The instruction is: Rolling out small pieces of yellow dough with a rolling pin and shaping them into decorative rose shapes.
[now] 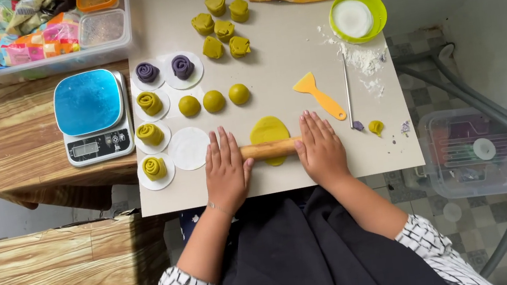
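In the head view, the left hand point(225, 169) and the right hand point(320, 147) are laid flat, fingers extended together, on the two ends of a wooden rolling pin point(269, 149), so that pressure is applied evenly. The yellow-green dough sheet point(268, 130) is kept under the pin's middle on the board point(298, 83), with three dough balls point(214, 100) set just beyond within reach.

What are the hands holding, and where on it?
A wooden rolling pin lying across flat yellow dough. The left hand presses flat on its left end, the right hand on its right end, fingers stretched out rather than wrapped around.
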